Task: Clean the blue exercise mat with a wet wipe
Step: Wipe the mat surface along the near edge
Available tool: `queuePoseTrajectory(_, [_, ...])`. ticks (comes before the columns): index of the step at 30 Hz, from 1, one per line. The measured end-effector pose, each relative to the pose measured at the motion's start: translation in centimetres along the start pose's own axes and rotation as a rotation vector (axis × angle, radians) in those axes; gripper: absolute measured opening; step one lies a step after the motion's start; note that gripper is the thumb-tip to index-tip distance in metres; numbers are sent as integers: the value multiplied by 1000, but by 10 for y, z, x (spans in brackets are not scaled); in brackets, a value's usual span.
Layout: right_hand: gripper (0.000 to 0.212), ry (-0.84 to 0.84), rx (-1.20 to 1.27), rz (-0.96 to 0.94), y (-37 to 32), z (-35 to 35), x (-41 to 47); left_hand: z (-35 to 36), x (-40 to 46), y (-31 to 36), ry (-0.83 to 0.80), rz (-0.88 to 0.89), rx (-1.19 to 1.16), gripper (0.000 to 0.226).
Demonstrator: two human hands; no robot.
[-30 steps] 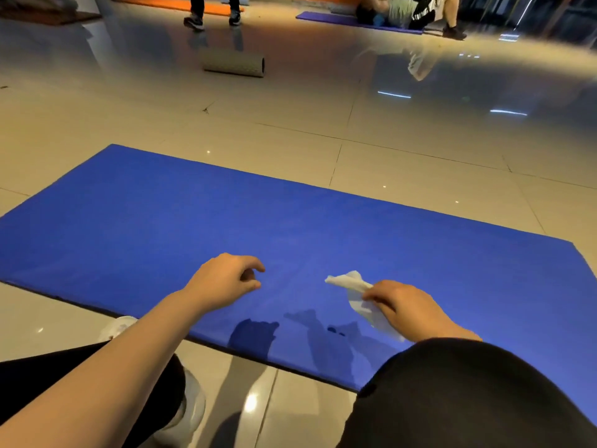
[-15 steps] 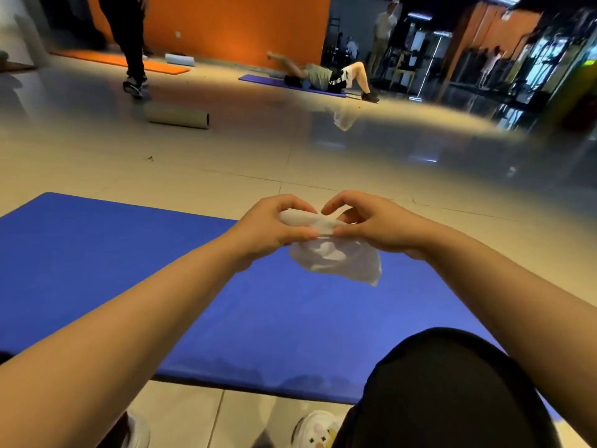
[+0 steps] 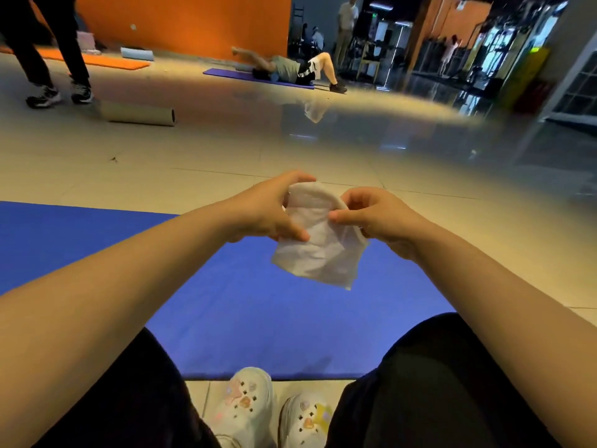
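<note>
The blue exercise mat (image 3: 258,318) lies flat on the tiled floor (image 3: 193,150), and everything else is placed from it. The person squats at its near edge, white clogs (image 3: 245,405) just off the mat on the tile, knees either side. Raised above the mat's middle, both hands hold one wet wipe (image 3: 318,250): the left hand (image 3: 268,208) pinches its upper left edge between thumb and curled fingers, and the right hand (image 3: 378,218) pinches the upper right edge the same way. The wipe hangs between them, partly unfolded and creased, clear of the mat's surface. It seems to be one layer at the lower corner, though the folds near the top make that hard to judge.

The step in hand looks like opening the wipe out before wiping; no part of the mat appears to be under the wipe yet.

The risks come from the wipe. Pulled too hard by two pinches, a thin damp sheet could tear or slip from one hand and drop onto the tile beyond the mat, picking up grit. Left bunched, it would clean only a narrow stripe per pass. Beyond the mat's far edge lie a rolled tan mat (image 3: 139,116) and standing legs (image 3: 48,59); farther off, someone lies on a purple mat (image 3: 226,74).
</note>
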State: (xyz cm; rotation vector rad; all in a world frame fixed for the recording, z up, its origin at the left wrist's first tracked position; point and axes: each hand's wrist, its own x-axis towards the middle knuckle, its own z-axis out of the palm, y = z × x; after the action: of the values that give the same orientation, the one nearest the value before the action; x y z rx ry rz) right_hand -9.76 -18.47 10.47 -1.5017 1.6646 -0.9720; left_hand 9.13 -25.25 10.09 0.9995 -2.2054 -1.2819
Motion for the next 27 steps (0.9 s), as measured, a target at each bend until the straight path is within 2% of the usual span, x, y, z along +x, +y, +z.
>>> queuePoseTrajectory(6, [32,217,215,149,17,-31,9,26,53,-1,35,-43,-290,42])
queuePoseTrajectory(9, [35,335,305,237,32,-52,8,42,78,2,-7,-39,-325,28])
queuePoseTrajectory(11, [31,368,328,310,44,-62,6,49,87,-2,-74,-42,-300,25])
queuePoseTrajectory(13, [23,398,339,350,52,-68,2,50,88,-4,-106,-52,-307,34])
queuePoseTrajectory(14, [18,401,346,356,54,-70,0,49,89,-5,-112,-59,-307,41])
queuePoseTrajectory(16, [24,364,339,356,57,-73,-1,43,89,-10,-122,-85,-300,47])
queuePoseTrajectory(19, [25,291,292,380,60,-68,3,35,86,-19,-130,-93,-262,39])
queuePoseTrajectory(22, [8,259,289,385,55,-60,6,32,80,-22,-130,-92,-183,30])
queuePoseTrajectory(23, [4,253,312,378,53,-58,5,30,79,-23,-130,-99,-163,28])
queuePoseTrajectory(27, [14,252,553,304,44,-59,-1,26,74,-28,-111,-157,-95,20])
